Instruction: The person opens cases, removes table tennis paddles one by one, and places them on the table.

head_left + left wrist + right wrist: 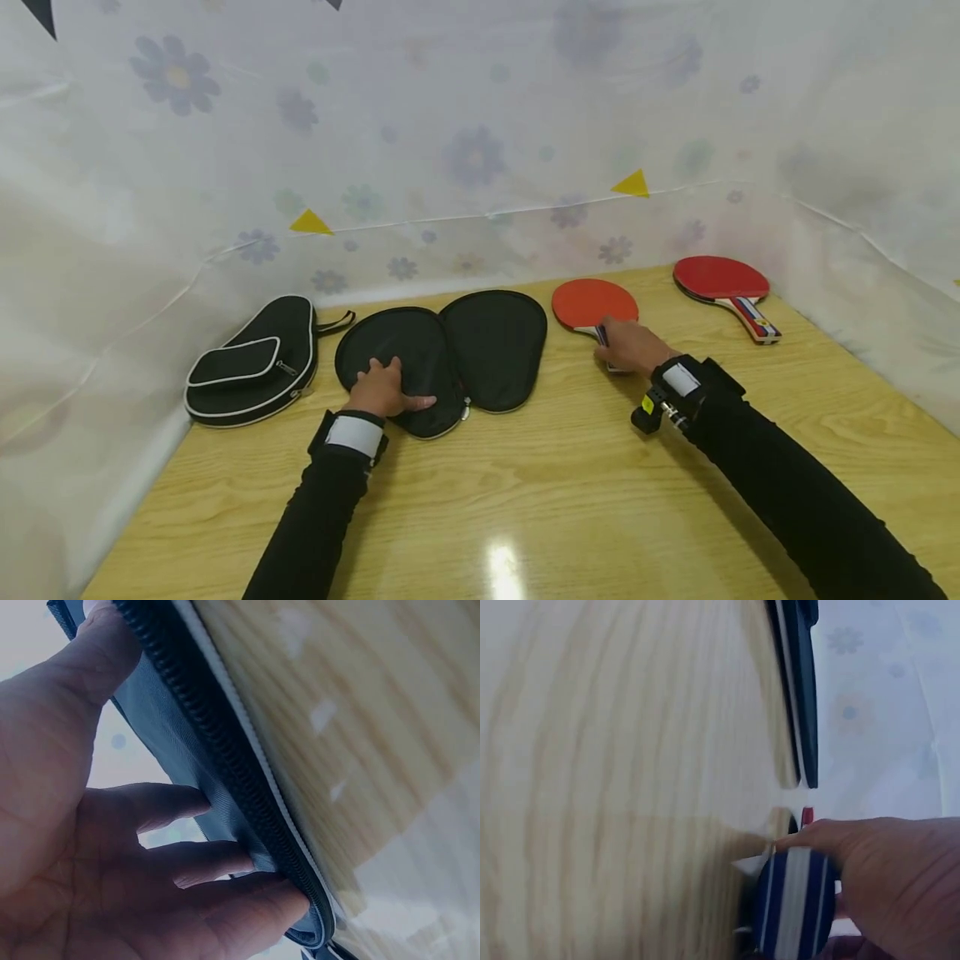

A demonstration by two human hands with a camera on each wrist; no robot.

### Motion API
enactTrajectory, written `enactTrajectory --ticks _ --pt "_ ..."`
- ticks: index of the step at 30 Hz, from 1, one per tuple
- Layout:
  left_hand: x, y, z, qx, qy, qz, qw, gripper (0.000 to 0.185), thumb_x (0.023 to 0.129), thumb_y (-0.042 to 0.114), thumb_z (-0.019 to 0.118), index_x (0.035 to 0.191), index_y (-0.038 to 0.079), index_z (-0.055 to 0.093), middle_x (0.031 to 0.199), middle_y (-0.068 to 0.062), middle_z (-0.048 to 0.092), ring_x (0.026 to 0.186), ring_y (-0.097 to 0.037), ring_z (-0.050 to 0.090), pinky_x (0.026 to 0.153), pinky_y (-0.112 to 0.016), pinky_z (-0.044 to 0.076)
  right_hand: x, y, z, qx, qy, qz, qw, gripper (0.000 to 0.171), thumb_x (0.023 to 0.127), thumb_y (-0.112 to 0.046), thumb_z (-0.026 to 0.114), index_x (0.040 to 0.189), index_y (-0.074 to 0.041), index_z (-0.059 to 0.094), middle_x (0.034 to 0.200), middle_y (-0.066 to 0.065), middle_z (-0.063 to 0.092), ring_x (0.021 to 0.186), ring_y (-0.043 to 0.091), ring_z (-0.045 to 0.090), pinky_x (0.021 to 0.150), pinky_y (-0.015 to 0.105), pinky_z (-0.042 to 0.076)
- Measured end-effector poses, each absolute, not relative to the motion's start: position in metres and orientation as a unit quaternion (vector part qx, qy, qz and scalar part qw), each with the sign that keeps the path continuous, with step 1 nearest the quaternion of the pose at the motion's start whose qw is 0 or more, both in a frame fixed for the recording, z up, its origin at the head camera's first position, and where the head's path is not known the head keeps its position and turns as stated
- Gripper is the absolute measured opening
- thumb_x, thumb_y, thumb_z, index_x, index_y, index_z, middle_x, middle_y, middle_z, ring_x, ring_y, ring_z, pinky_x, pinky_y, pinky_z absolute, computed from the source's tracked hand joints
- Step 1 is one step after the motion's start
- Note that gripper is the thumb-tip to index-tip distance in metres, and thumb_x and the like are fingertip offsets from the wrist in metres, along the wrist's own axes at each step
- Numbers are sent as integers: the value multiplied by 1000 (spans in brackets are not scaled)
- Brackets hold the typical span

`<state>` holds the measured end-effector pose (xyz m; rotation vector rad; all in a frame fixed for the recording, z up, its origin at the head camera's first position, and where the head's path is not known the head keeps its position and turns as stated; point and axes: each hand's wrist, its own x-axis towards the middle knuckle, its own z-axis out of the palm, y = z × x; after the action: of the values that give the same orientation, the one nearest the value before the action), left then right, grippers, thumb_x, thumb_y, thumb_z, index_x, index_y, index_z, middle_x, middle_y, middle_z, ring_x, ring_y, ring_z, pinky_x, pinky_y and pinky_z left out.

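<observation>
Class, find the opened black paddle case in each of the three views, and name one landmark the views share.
Head view: the open case lies flat at centre, left hand resting on its left half.
Left wrist view: its zipped edge runs diagonally through the middle, beside the fingers.
Right wrist view: a dark case edge at upper right.
Shared landmark: the wooden table.

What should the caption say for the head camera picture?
Left hand rests on an open black paddle case; right hand grips an orange paddle.
</observation>
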<state>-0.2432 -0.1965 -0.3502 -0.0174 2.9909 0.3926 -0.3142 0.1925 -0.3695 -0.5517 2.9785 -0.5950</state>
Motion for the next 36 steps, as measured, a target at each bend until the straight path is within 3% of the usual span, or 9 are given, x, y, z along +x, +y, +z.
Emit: enactTrajectory --ticks 4,11,18,31,36 --pt "-243 -197 -351 -7 990 129 63 104 85 49 79 154 -9 28 152 -46 17 132 -71 23 104 -72 33 -307 191 -366 -175 966 -186 27 40 96 -15 57 122 13 44 81 17 57 68 27 56 60 36 45" --pt "-244 -200 -354 -6 990 128 61 103 86 49 77 154 -9 27 152 -46 17 132 -70 24 105 -72 32 -290 181 -358 -187 970 -152 -25 21 94 -3 59 111 9 54 71 12 52 59 24 52 54 35 41" --pt "-242 -199 -354 -8 989 132 59 103 86 49 78 154 -9 28 152 -46 18 133 -70 24 105 -71 31 -287 180 -360 -191 968 -157 -42 22 93 4 54 114 10 54 64 9 47 51 20 47 50 30 37" --pt "-241 -196 -350 -6 990 129 49 103 85 48 79 153 -10 29 151 -46 19 132 -70 25 105 -71 33 -291 195 -356 -180 973 -131 -57 13 93 2 58 104 9 56 67 13 53 56 23 53 54 34 40" --pt "-242 -195 -350 -6 991 128 49 103 85 48 79 153 -10 29 151 -46 19 132 -70 25 105 -71 33 -292 207 -358 -183 971 -126 -86 5 93 3 56 93 8 53 58 7 41 49 19 44 49 31 35"
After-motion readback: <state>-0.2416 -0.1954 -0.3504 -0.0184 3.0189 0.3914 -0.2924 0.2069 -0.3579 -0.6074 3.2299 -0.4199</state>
